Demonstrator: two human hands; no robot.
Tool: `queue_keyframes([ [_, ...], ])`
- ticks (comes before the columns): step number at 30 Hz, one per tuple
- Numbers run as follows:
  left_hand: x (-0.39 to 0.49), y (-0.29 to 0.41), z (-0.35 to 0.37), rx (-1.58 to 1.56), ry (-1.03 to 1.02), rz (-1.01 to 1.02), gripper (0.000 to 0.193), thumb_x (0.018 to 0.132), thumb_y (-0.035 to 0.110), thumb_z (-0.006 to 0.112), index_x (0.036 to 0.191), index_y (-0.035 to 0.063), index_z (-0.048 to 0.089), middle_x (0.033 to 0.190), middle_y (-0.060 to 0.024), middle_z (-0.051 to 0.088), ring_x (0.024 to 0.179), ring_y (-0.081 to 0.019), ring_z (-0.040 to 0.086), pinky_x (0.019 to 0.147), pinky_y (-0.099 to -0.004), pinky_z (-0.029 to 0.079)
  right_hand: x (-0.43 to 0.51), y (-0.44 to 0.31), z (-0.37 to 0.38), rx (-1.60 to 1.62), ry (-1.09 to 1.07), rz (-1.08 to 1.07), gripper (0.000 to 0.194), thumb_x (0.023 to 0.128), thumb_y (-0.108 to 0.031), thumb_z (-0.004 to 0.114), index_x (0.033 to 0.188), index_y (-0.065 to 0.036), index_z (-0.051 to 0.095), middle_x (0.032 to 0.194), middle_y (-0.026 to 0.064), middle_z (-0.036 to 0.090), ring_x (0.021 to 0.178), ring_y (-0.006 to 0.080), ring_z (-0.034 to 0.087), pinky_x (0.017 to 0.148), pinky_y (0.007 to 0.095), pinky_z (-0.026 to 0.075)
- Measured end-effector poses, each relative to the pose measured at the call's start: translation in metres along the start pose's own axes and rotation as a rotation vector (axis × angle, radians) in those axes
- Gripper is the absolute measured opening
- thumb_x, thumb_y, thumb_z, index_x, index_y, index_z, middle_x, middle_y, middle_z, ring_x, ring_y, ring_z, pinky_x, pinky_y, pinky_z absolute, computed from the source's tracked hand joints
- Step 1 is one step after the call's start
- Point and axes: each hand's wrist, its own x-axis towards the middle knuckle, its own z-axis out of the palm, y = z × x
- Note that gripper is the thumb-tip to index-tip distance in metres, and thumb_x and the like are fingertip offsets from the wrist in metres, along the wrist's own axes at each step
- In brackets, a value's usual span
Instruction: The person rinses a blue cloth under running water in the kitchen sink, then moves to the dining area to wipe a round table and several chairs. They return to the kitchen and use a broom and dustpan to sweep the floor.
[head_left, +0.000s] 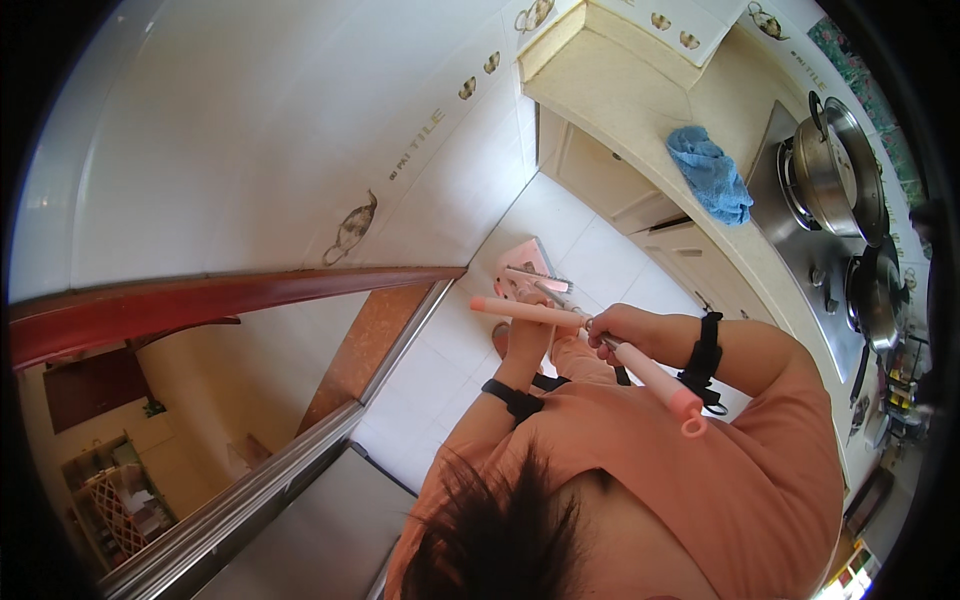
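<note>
My left hand (532, 301) is closed around a pink tubular handle (499, 308) that lies crosswise in front of my body. My right hand (616, 328) grips the metal shaft of a second long handle just below its pink grip (649, 375), which ends in a hanging loop near my chest. Beyond my hands, on the floor, are a pink dustpan (531, 253) and a pink broom head (546, 280) with bristles, close together. Small dark debris seems to lie in the dustpan. My hands partly hide how each shaft joins its head.
A cream counter (622, 112) over cabinets (611, 176) runs along the right, with a blue cloth (709, 176) and a gas stove (799, 247) carrying a steel pot (825, 176) and a pan (881, 300). A tiled wall (225, 150) and a doorway with a metal track (401, 341) are left.
</note>
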Motion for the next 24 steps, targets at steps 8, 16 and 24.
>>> queue_keyframes([
  [8,0.005,0.02,0.007,-0.107,-0.115,0.033,0.01,0.083,0.008,0.058,0.087,0.0005,0.053,0.086,-0.0132,0.056,0.082,-0.0281,0.053,0.072,-0.0354,0.044,-0.045,0.009,0.005,0.041,0.055,-0.074,0.01,0.076,-0.006,0.05,0.068,0.0,0.048,0.061,0.0079,0.049,0.048,0.013,0.047,0.039,0.0271,0.038],
  [16,0.008,-0.005,0.028,-0.1,0.025,0.144,0.006,0.084,0.006,0.055,0.083,0.0022,0.051,0.083,-0.0142,0.053,0.081,-0.0324,0.052,0.072,-0.0395,0.043,-0.034,0.017,0.022,-0.069,0.137,-0.234,0.013,0.076,-0.008,0.05,0.067,0.0,0.049,0.059,0.0076,0.049,0.049,0.0141,0.048,0.042,0.0273,0.041],
  [24,0.003,-0.023,0.045,-0.154,-0.094,0.132,0.014,0.079,0.004,0.061,0.09,0.0032,0.053,0.09,-0.012,0.053,0.087,-0.0297,0.053,0.077,-0.0347,0.044,-0.029,0.022,0.022,0.137,0.24,-0.185,0.007,0.073,-0.002,0.051,0.073,0.004,0.049,0.063,0.0115,0.049,0.051,0.0181,0.049,0.044,0.0296,0.042],
])
